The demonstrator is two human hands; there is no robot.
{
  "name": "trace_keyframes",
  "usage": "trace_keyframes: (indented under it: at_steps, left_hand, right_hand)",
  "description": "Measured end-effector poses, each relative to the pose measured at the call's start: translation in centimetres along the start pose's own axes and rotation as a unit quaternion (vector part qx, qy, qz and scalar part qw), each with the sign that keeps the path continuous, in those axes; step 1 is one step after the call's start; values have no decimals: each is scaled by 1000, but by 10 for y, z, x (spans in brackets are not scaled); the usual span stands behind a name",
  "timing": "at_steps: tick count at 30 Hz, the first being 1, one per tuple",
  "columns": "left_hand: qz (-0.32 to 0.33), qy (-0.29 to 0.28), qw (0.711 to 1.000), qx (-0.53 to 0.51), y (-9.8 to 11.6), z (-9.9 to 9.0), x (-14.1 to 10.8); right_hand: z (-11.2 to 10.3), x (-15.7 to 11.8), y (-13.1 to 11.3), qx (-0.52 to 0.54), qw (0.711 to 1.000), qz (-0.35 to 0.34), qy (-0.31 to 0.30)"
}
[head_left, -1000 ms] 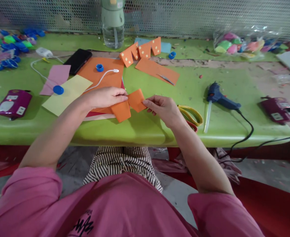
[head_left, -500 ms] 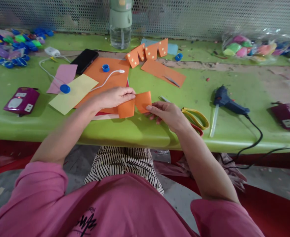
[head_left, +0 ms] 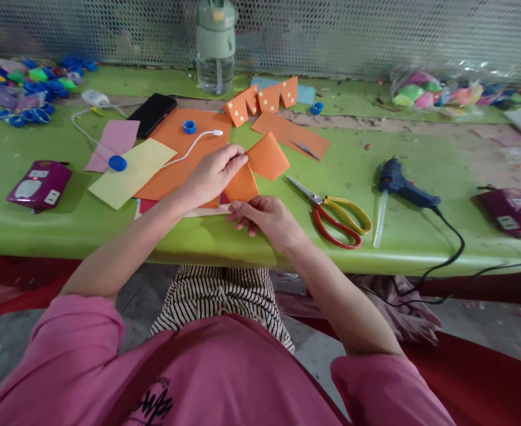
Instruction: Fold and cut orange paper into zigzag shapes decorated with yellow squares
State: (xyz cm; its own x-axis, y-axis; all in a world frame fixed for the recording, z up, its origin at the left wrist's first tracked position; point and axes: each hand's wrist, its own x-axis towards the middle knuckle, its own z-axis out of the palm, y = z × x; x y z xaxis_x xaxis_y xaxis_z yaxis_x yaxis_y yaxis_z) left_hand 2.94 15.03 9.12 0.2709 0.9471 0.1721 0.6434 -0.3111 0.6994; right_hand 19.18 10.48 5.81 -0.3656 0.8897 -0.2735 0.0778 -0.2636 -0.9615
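Note:
A folded orange paper [head_left: 269, 157] hangs in two panels between my hands, above the table's front part. My left hand [head_left: 219, 170] pinches it near its middle, thumb on top. My right hand [head_left: 264, 219] is at the lower corner of the nearer panel, thumb and fingertips drawn together there; whether they grip the paper's edge is hard to tell. Scissors [head_left: 320, 207] with one yellow and one red handle lie right of my right hand. Behind stands a zigzag orange paper strip [head_left: 269, 99] with pale dots, next to a flat orange piece [head_left: 291, 135] with tweezers [head_left: 305, 149] on it.
Left are a phone [head_left: 154, 114], a yellow sheet [head_left: 131, 171], a white cable [head_left: 193, 147] and a purple power socket [head_left: 39, 186]. A bottle [head_left: 216, 53] stands at the back. A blue glue gun [head_left: 406, 184] lies right, its cord running over the front edge.
The orange paper has turned, its right panel now tilted up and away. My right hand has moved left and down from that panel to the nearer panel's lower corner, uncovering the scissors.

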Motion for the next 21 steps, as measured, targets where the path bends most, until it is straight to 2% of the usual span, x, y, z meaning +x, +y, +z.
trace_keyframes:
  at_steps: [6,9,10,11,12,13,14,15,17,19,21]
  left_hand:
    - [-1,5,1000,0,-4,1,-1]
    - [8,-10,1000,3,-10,-6,0]
    - [12,-26,1000,6,-12,-8,0]
    - [17,-49,999,11,-15,-11,0]
    - [23,-77,997,16,-18,-12,0]
    - [31,-105,994,22,-20,-13,0]
    - [41,-132,990,29,-22,-12,1]
    - [49,-156,986,36,-23,-11,1]
    - [56,-189,979,54,-24,-5,3]
    - [53,-211,974,69,-23,0,5]
    - [49,-221,972,68,-23,3,6]
  right_hand:
    - [1,0,-3,-15,1000,19,-14]
    - [-17,-8,-13,-94,991,61,-73]
    - [-26,-11,-17,-139,986,64,-69]
    - [-36,-13,-21,-191,980,41,-29]
    - [-46,-13,-24,-237,970,-6,44]
    - [-54,-13,-26,-267,953,-68,126]
    - [-61,-11,-27,-282,933,-126,183]
    - [-65,-8,-27,-288,920,-168,208]
    - [-68,-1,-24,-295,917,-194,183]
    - [-66,6,-20,-312,926,-164,137]
    - [-63,11,-15,-310,933,-135,122]
